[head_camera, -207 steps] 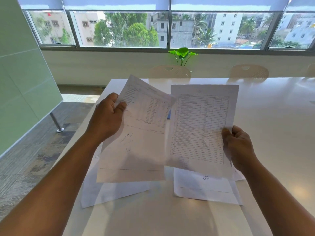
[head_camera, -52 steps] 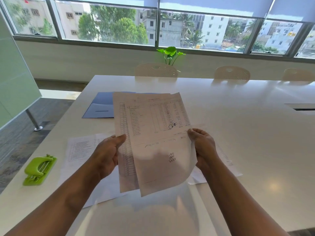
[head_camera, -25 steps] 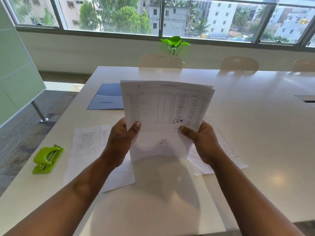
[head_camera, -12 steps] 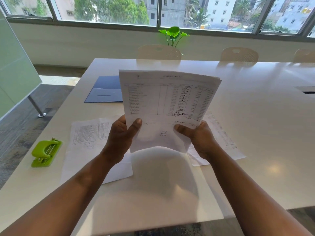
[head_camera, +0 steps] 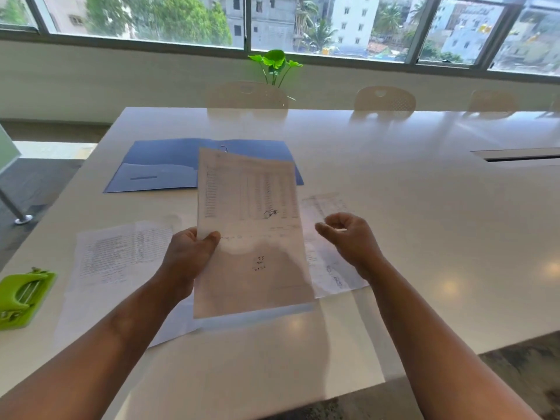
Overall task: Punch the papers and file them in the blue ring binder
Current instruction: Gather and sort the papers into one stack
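Observation:
My left hand (head_camera: 189,256) grips a stack of printed papers (head_camera: 250,231) by its left edge, holding it above the white table (head_camera: 424,237). My right hand (head_camera: 348,237) hovers just right of the stack, fingers curled loosely, holding nothing. The blue ring binder (head_camera: 163,165) lies open at the far left of the table, a metal ring (head_camera: 223,148) showing above the stack's top edge. A green hole punch (head_camera: 22,294) sits at the table's left edge. Loose sheets lie on the table to the left (head_camera: 121,253) and to the right (head_camera: 330,268) of the stack.
Cream chairs (head_camera: 247,95) stand along the far side of the table, with a green plant (head_camera: 274,63) at the window sill. A cable slot (head_camera: 521,156) is set into the table at the right. The floor drops off past the left and near edges.
My right hand has let go of the stack and drawn off to the right. The stack, held upright in both hands before, now tilts flatter in my left hand alone.

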Demonstrator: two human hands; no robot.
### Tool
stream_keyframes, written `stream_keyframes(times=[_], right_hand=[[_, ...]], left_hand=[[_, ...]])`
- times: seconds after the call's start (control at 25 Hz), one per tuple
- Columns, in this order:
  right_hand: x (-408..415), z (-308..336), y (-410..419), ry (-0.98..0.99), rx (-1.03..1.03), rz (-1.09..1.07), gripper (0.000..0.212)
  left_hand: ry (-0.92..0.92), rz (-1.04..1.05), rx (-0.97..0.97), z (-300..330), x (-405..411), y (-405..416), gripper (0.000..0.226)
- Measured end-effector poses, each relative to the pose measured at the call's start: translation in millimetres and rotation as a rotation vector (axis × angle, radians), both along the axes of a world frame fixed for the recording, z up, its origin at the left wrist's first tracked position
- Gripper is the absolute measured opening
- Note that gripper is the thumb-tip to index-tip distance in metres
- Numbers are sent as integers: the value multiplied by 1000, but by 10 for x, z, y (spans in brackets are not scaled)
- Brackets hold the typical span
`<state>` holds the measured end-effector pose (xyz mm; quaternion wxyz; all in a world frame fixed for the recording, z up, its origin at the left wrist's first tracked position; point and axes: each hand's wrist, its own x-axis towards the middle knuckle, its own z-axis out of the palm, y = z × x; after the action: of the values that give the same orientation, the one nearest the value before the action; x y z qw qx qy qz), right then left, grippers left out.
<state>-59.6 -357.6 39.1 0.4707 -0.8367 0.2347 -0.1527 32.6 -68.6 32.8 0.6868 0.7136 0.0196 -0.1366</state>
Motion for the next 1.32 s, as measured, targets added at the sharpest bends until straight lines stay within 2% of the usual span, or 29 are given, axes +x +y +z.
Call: stream_keyframes(times=[0.08,0.12,0.24,0.4,0.52,0.6,0.64,0.76,0.8,1.0,1.12,1.32], right_hand=[[-37,-127,-253,181,-300,-121,51],[-60,-176,-358,288,-385,-144,59],[-136,-211,-525,570,-448,-188,79],[-170,-214,-642,680,-435,-196,89],[-175,-228,-727,637,-376,-183,93],[-174,-229,-736,577,-284,-177,88],[-174,-232,-740,529,-251,-183,75],[-163,-262,-783,354,-224,-278,16],[-167,-257,-796,314,-206,-301,10],[-178,-228,-886,107,25,-342,23],[-151,-166,-888,-11,239,-381,20],[-84,-134,-721,-58,500,-356,12]], left_hand=[[85,9,17,-38,12,-32,9],[109,13,31,-48,19,-43,10],[164,18,86,-96,48,-54,11],[235,11,134,-182,64,-42,14],[247,11,159,-239,95,-28,14],[254,17,169,-261,114,-18,16],[258,18,170,-263,118,-17,15],[264,1,175,-231,108,-21,13],[262,-5,180,-210,102,-24,14],[164,15,235,-22,162,104,14],[132,41,244,103,233,202,7],[160,41,208,137,226,222,13]])
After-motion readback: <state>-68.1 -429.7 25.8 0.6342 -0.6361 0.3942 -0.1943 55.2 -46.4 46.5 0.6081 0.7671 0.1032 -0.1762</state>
